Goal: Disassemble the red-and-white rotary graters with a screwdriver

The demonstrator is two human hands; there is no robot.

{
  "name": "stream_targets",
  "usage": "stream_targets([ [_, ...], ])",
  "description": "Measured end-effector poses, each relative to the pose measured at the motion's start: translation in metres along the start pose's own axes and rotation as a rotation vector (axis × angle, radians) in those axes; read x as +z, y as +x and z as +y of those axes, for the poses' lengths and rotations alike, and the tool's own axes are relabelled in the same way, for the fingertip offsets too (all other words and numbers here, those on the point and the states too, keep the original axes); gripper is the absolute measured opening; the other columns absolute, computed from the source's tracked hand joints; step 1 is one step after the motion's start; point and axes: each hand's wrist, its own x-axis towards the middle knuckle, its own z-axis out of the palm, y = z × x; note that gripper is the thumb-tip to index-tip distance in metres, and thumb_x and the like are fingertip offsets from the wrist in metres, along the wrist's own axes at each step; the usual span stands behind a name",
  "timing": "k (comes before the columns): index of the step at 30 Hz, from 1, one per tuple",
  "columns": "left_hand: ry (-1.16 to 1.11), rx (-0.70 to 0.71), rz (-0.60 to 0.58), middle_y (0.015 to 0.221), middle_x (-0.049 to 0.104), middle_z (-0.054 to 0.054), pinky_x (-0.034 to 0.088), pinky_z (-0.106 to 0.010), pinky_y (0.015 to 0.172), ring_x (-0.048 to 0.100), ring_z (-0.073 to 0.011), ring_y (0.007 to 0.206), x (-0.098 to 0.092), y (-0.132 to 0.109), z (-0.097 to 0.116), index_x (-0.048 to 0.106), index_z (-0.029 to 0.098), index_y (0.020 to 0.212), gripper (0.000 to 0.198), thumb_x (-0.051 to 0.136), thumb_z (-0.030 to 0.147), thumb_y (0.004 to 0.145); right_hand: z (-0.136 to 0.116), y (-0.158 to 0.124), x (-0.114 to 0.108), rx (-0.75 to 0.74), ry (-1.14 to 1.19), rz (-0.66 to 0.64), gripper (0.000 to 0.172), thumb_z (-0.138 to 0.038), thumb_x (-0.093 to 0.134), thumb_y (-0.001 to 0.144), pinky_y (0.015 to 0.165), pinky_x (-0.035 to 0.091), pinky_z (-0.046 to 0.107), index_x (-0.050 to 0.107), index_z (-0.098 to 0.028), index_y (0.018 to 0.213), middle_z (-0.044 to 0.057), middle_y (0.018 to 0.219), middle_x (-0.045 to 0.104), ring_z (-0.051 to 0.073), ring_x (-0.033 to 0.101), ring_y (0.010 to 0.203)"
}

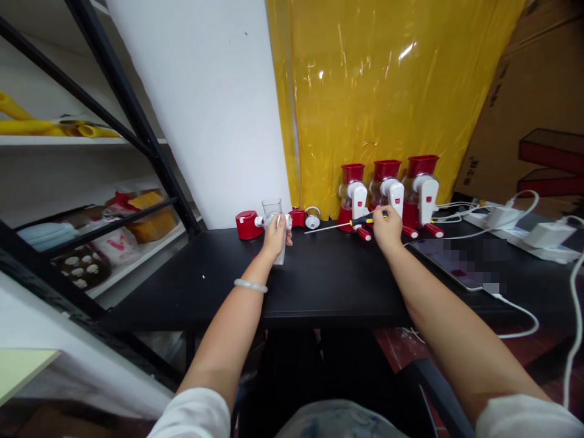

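Note:
My left hand (275, 237) is closed around a white and clear grinder part (278, 226) standing on the black table (319, 280). A red drum piece (247, 224) lies just left of it. My right hand (387, 228) grips a screwdriver (347, 224) with a black and yellow handle, its long metal shaft pointing left over the table. Three red and white hand-crank grinders (387, 193) stand in a row right behind that hand, against a yellow plastic sheet.
A small red block (297, 217) and a white ring part (312, 216) sit near the wall. A tablet (456, 261), white chargers (506, 216) and cables lie on the right. A black metal shelf rack (137, 201) with packages stands left. Cardboard boxes (524, 109) lean at right.

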Motion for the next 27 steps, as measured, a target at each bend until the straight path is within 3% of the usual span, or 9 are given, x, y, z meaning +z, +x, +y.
stream_targets([
  [4, -0.060, -0.006, 0.047, 0.056, 0.054, 0.006, 0.043, -0.021, 0.039, 0.053, -0.0098, 0.039, 0.001, -0.002, 0.006, 0.049, 0.020, 0.089, 0.059, 0.049, 0.079, 0.085, -0.012, -0.020, 0.004, -0.246, -0.028, -0.177, 0.034, -0.055, 0.062, 0.084, 0.068, 0.043, 0.032, 0.062, -0.021, 0.081, 0.002, 0.071, 0.064, 0.019, 0.058, 0.067],
  [8, -0.119, 0.005, 0.025, 0.056, 0.055, 0.005, 0.043, -0.022, 0.039, 0.053, -0.0100, 0.039, 0.003, -0.005, 0.011, 0.050, 0.020, 0.088, 0.063, 0.048, 0.082, 0.083, -0.024, -0.038, 0.008, -0.524, -0.096, -0.378, 0.034, -0.054, 0.065, 0.087, 0.076, 0.047, 0.033, 0.064, -0.021, 0.084, 0.006, 0.082, 0.070, 0.021, 0.063, 0.075],
  [13, -0.125, 0.021, -0.007, 0.057, 0.055, 0.005, 0.044, -0.022, 0.038, 0.053, -0.0104, 0.039, 0.005, -0.007, 0.012, 0.050, 0.020, 0.085, 0.062, 0.049, 0.082, 0.083, -0.038, -0.053, 0.004, -0.755, -0.484, -0.762, 0.025, -0.043, 0.072, 0.087, 0.076, 0.045, 0.032, 0.065, -0.020, 0.095, 0.008, 0.090, 0.070, 0.023, 0.066, 0.085],
  [17, -0.093, -0.039, -0.078, 0.058, 0.056, 0.005, 0.045, -0.022, 0.038, 0.054, -0.0106, 0.039, 0.008, -0.008, 0.009, 0.050, 0.021, 0.087, 0.058, 0.050, 0.079, 0.085, -0.045, -0.066, 0.004, -0.809, -0.808, -1.017, 0.023, -0.036, 0.074, 0.085, 0.074, 0.042, 0.033, 0.065, -0.019, 0.098, 0.009, 0.091, 0.072, 0.025, 0.067, 0.087],
  [19, -0.076, -0.064, -0.141, 0.058, 0.055, 0.005, 0.046, -0.022, 0.037, 0.055, -0.0110, 0.039, 0.010, -0.009, 0.008, 0.050, 0.021, 0.087, 0.058, 0.051, 0.079, 0.084, -0.047, -0.070, 0.005, -0.803, -0.868, -1.033, 0.022, -0.036, 0.072, 0.086, 0.075, 0.041, 0.034, 0.065, -0.018, 0.098, 0.010, 0.093, 0.072, 0.027, 0.067, 0.089],
  [22, -0.068, -0.092, -0.223, 0.058, 0.055, 0.005, 0.046, -0.021, 0.037, 0.056, -0.0111, 0.040, 0.014, -0.012, 0.008, 0.050, 0.021, 0.087, 0.058, 0.052, 0.079, 0.084, -0.051, -0.074, 0.010, -0.808, -0.760, -0.932, 0.017, -0.035, 0.059, 0.095, 0.080, 0.040, 0.034, 0.064, -0.018, 0.098, 0.010, 0.098, 0.071, 0.026, 0.064, 0.097],
  [27, -0.058, -0.183, -0.276, 0.056, 0.054, 0.005, 0.048, -0.022, 0.038, 0.056, -0.0114, 0.040, 0.020, -0.016, 0.009, 0.049, 0.021, 0.090, 0.059, 0.051, 0.080, 0.084, -0.060, -0.080, 0.029, -0.808, -0.602, -0.781, 0.029, -0.031, 0.036, 0.106, 0.081, 0.040, 0.033, 0.061, -0.018, 0.105, 0.010, 0.101, 0.070, 0.023, 0.063, 0.096],
])
